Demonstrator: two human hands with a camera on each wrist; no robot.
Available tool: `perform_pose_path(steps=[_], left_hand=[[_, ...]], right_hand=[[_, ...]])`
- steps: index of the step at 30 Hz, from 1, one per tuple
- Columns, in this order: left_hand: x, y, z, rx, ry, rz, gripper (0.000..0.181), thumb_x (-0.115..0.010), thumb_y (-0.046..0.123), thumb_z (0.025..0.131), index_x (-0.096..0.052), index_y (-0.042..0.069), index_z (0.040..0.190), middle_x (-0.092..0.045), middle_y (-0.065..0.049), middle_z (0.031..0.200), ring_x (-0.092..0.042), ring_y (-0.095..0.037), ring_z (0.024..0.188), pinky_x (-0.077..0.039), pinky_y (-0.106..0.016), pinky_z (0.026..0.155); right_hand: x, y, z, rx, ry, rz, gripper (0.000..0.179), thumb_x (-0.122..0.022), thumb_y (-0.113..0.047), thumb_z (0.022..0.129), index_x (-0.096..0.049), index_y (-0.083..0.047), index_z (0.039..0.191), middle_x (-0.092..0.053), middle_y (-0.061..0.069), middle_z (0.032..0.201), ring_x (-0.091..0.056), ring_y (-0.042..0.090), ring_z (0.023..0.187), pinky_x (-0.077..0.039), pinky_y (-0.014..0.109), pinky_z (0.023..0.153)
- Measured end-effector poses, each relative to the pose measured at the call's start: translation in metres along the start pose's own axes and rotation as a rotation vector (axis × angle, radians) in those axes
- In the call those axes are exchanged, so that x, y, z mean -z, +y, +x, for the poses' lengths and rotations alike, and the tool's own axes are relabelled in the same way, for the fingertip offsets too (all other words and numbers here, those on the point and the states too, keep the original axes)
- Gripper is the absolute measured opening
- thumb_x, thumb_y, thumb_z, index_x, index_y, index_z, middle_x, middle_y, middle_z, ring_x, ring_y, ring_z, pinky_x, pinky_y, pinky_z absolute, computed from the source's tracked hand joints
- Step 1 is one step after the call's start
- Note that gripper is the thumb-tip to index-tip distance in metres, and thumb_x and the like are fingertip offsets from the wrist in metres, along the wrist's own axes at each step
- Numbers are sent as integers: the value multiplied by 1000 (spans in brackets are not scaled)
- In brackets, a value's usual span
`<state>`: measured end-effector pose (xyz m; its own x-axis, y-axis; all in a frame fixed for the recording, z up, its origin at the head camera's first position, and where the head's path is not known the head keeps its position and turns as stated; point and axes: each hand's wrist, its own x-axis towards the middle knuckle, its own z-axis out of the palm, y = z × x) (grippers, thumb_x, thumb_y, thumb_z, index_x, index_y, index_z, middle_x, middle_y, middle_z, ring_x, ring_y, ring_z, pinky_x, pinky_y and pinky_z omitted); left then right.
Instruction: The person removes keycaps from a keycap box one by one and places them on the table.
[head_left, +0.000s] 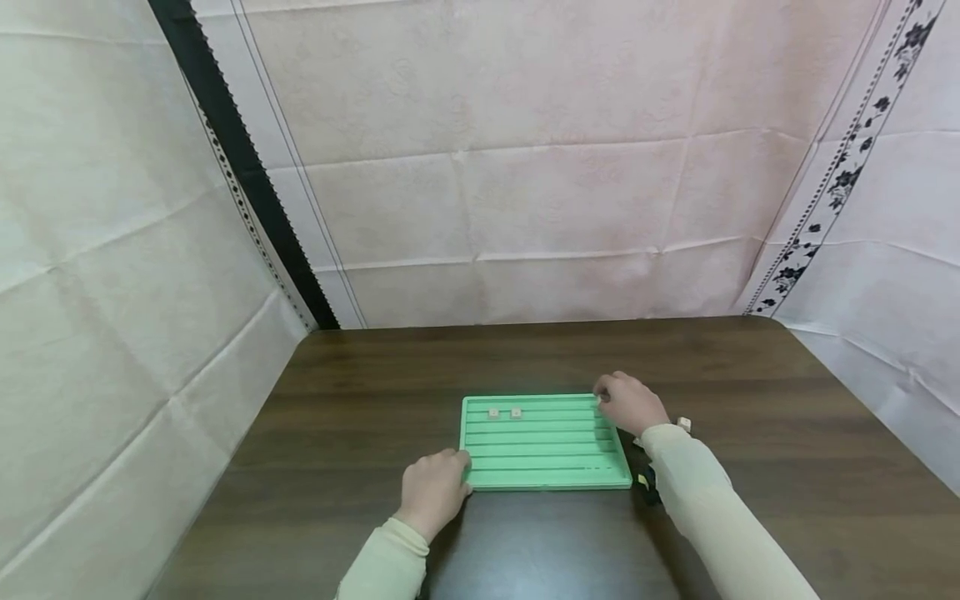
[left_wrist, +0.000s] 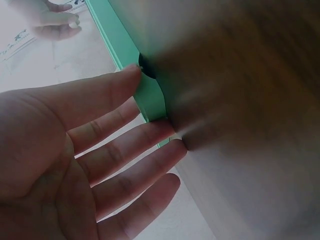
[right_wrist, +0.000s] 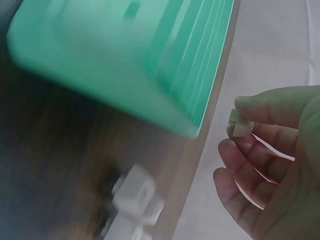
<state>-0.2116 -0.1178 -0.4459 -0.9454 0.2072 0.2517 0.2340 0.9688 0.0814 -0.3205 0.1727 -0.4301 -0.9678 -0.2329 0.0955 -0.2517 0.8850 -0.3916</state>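
A light-green ridged tray (head_left: pixel 540 475) lies flat on the table, with two small pale square pieces, one piece (head_left: pixel 493 413) left of the other piece (head_left: pixel 516 412), on its far row. My left hand (head_left: pixel 435 492) holds the tray's near left corner, the thumb (left_wrist: pixel 107 92) against its side. At the far right corner, my right hand (head_left: pixel 633 404) pinches a small white block (right_wrist: pixel 241 124) between thumb and fingers, just above the rim. The block's face cannot be made out.
Several blurred white blocks (right_wrist: pixel 135 195) sit by the tray's right side, partly covered by my right wrist in the head view. The brown wooden table (head_left: pixel 360 400) ends at pale cloth curtains (head_left: pixel 525 208) behind and on both sides.
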Motion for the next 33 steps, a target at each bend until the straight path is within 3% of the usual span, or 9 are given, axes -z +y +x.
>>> perform_pose_path(steps=[14,25,33], left_hand=[[-2,-2,-3,-3,9,-9,21,-80,24,67,-67,15,82,-65,1,70,-55,-13,53,-38,-27,44],[0,-4,-2,-28,76,-10,23,-81,23,65,-66,13,78,-62,0,66,-54,-15,51,-36,-27,42],[0,-1,0,-15,19,-24,22,-80,22,68,-67,12,82,-63,-1,68,-52,-13,52,-37,-27,44]], right_hand=[[18,45,-22,-111,-9,-35,23,-52,-14,87,-63,-5,106,-60,13,103,-58,27,90,-46,47,71],[30,78,-46,-132,13,-53,23,-54,-14,84,-63,-3,103,-59,10,93,-55,23,81,-45,44,65],[38,96,-66,-166,23,-69,21,-54,-12,82,-62,-2,99,-58,14,92,-54,28,81,-44,45,64]])
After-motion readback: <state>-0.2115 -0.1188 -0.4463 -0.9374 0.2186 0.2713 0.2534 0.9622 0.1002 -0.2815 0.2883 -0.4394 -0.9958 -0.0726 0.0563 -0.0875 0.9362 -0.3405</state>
